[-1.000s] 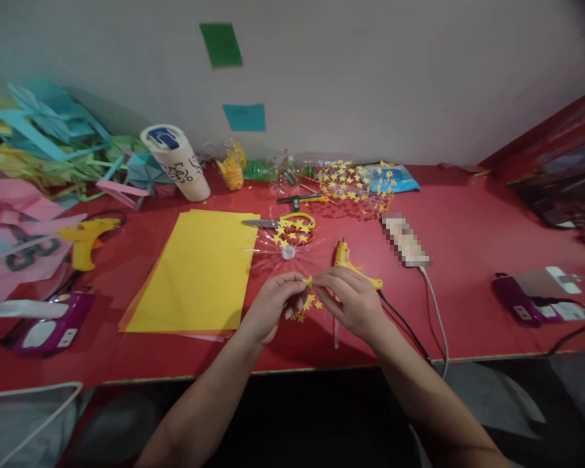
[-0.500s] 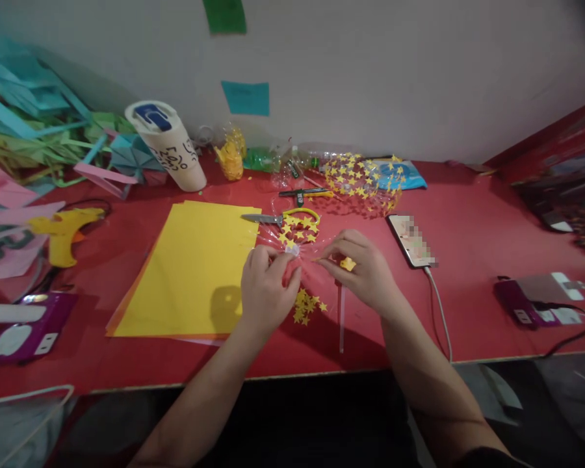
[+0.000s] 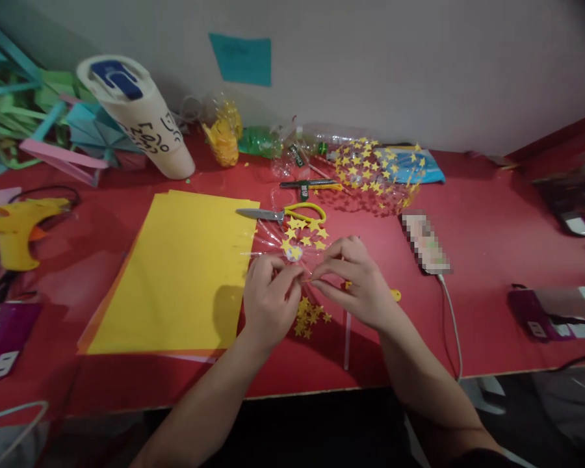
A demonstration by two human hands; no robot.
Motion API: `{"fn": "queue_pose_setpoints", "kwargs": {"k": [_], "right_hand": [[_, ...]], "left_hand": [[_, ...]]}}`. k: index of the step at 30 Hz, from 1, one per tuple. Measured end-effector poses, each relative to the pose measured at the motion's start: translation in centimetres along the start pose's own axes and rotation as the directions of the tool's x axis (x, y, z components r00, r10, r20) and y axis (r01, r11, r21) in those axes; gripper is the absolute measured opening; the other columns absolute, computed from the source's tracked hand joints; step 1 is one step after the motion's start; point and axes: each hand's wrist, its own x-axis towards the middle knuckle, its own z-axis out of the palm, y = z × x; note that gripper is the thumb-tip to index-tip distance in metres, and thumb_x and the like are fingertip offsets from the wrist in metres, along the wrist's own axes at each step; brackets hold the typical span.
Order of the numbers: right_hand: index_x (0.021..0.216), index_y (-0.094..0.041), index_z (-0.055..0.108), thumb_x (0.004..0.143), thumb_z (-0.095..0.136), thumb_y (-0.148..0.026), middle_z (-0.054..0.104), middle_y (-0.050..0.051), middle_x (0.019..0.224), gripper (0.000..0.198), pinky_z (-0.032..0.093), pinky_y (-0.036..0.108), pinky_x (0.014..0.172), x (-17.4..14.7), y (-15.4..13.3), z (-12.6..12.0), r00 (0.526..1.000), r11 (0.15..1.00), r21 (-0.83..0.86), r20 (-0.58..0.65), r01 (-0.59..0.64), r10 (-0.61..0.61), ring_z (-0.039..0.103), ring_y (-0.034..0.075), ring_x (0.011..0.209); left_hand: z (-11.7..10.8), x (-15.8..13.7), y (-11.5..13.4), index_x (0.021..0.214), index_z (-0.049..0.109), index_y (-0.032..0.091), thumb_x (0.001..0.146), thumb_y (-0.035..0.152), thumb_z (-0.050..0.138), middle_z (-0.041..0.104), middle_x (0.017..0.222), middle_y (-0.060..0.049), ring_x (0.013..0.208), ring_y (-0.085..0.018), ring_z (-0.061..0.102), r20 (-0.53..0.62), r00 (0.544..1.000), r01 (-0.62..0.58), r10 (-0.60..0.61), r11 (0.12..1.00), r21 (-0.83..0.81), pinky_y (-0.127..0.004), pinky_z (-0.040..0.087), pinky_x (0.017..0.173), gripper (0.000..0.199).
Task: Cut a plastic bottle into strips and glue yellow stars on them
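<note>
My left hand [image 3: 272, 299] is closed in a pinch beside a star-decorated fan of clear plastic strips [image 3: 268, 250] with a round white centre. My right hand [image 3: 353, 279] faces it, thumb and fingertips pinched on a small thin yellow piece [image 3: 307, 280], seen nearly edge-on. That piece reaches the left fingertips; what the left fingers grip is hidden. A pile of yellow paper stars [image 3: 307, 316] lies below the fingertips. Yellow-handled scissors [image 3: 273, 214] rest just beyond the strips. Near the right wrist lies a clear stick [image 3: 347, 341].
Stacked yellow paper [image 3: 175, 279] lies left, a yellow glue gun [image 3: 17, 231] beyond it. Behind stand a white tumbler [image 3: 149, 123], a cutter [image 3: 312, 184] and a clear star-covered plastic piece [image 3: 365, 169]. A cabled phone [image 3: 424, 244] lies right.
The view has tilted down and come closer. My fingertips have drawn nearer each other, with the thin yellow piece now between them. Both hands stay pinched.
</note>
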Motion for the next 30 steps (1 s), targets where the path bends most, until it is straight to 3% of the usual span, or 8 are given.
{"fn": "queue_pose_setpoints", "kwargs": {"k": [4, 8, 13, 30], "right_hand": [[0.08, -0.021, 0.067, 0.088, 0.06, -0.022, 0.05, 0.001, 0.079, 0.01, 0.038, 0.032, 0.071, -0.32, 0.3, 0.31, 0.994, 0.993, -0.096, -0.073, 0.076, -0.083, 0.047, 0.016, 0.079], [0.078, -0.023, 0.066, 0.087, 0.06, -0.019, 0.049, 0.001, 0.076, 0.012, 0.042, 0.035, 0.081, -0.6, 0.44, 0.75, 0.972, 0.965, -0.193, -0.125, 0.175, -0.201, 0.044, 0.016, 0.08], [0.078, -0.025, 0.064, 0.084, 0.062, -0.012, 0.051, -0.002, 0.074, 0.014, 0.043, 0.035, 0.09, -0.74, 0.33, 0.74, 0.956, 0.941, -0.268, -0.152, 0.205, -0.251, 0.043, 0.015, 0.076], [0.08, -0.023, 0.062, 0.082, 0.063, -0.015, 0.057, -0.001, 0.071, 0.008, 0.044, 0.038, 0.091, -0.4, 0.05, 0.98, 0.981, 0.968, -0.229, -0.136, 0.107, -0.141, 0.048, 0.016, 0.075]], "left_hand": [[0.17, -0.29, -0.32, 0.086, 0.062, 0.019, 0.08, 0.004, 0.057, 0.049, 0.074, 0.0, 0.069, -0.013, 0.047, -0.029, 0.998, -0.053, 0.052, 0.998, -0.027, -0.026, 0.04, 0.059, 0.017], [0.41, -0.62, -0.6, 0.088, 0.061, 0.02, 0.077, 0.0, 0.053, 0.051, 0.071, 0.001, 0.065, -0.013, 0.047, -0.053, 0.993, -0.108, 0.107, 0.994, -0.018, -0.026, 0.038, 0.057, 0.025], [0.56, -0.62, -0.63, 0.087, 0.06, 0.02, 0.077, 0.0, 0.056, 0.053, 0.069, 0.002, 0.063, -0.011, 0.047, -0.065, 0.989, -0.132, 0.132, 0.991, 0.004, -0.026, 0.037, 0.056, 0.023], [0.51, -0.33, -0.35, 0.084, 0.061, 0.017, 0.081, 0.003, 0.053, 0.055, 0.07, 0.0, 0.064, -0.012, 0.049, -0.052, 0.988, -0.144, 0.145, 0.989, 0.023, -0.027, 0.04, 0.056, 0.016]]}}
